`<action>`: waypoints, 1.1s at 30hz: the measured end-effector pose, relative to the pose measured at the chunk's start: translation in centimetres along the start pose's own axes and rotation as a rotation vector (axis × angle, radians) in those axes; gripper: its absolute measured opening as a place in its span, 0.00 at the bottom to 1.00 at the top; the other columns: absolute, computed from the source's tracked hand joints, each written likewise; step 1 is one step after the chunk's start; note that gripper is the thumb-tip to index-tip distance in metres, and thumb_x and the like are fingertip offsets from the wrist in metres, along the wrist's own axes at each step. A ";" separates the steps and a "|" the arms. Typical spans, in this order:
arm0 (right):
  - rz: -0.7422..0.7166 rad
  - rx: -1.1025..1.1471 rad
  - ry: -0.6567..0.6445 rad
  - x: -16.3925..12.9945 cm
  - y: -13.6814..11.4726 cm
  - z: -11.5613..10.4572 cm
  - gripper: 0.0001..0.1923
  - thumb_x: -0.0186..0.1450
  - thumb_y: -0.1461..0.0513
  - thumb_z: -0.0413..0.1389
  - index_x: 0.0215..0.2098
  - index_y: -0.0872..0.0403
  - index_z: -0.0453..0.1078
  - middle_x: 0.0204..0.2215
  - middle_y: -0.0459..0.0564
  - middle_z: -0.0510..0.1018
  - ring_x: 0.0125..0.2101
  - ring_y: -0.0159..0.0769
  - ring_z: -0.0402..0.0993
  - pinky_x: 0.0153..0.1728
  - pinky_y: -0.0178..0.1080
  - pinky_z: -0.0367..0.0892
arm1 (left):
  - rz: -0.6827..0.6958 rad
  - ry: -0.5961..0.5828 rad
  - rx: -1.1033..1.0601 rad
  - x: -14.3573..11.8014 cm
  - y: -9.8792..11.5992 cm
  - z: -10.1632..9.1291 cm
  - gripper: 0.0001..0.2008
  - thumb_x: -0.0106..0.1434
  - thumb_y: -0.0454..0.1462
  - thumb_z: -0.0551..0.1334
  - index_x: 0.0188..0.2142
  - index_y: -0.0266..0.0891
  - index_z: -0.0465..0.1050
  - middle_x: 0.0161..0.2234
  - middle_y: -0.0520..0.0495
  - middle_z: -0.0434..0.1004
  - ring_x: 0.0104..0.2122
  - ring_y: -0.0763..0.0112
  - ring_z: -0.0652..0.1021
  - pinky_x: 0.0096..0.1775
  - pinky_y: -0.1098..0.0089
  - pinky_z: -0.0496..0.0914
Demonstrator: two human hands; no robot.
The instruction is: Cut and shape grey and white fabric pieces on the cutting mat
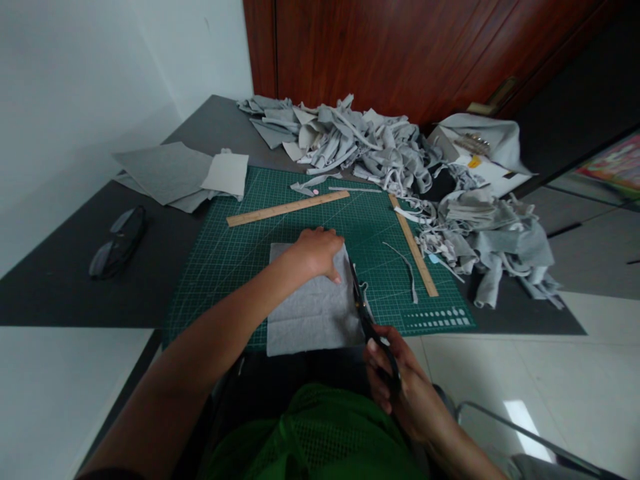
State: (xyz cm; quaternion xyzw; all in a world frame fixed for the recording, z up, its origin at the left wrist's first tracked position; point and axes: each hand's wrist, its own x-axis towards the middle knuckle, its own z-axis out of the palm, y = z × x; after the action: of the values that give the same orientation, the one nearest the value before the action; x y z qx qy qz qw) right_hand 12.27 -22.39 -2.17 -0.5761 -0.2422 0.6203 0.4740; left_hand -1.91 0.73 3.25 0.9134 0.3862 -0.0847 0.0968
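Basically, left hand [320, 255] palm-down, thumb apart, on grey cloth [310, 313], presumably steadying it; right hand [411, 392] clamped on scissors [367, 321], blades along cloth's edge beside left hand.

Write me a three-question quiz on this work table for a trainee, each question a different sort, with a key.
1. Multiple choice: what does the right hand hold? (a) a rotary cutter, (b) scissors, (c) a pencil
2. True or false: the left hand rests on the gray cloth.
3. Count: how many wooden rulers lie on the green cutting mat?

Key:
1. (b)
2. True
3. Two
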 end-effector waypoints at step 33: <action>-0.010 0.003 -0.017 0.3 0.0 -0.3 0.29 0.59 0.44 0.70 0.48 0.47 0.65 0.22 0.35 0.67 0.13 0.23 0.54 0.11 0.26 0.53 | -0.006 -0.007 -0.015 -0.1 0.0 -0.2 0.37 0.56 0.50 0.75 0.60 0.40 0.71 0.64 0.35 0.72 0.62 0.46 0.72 0.55 0.57 0.70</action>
State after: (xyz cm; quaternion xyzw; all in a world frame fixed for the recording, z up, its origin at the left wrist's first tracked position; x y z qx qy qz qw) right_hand 12.57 -22.20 -2.41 -0.5689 -0.2483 0.6232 0.4757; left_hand -1.96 0.73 3.42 0.9112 0.3892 -0.0852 0.1049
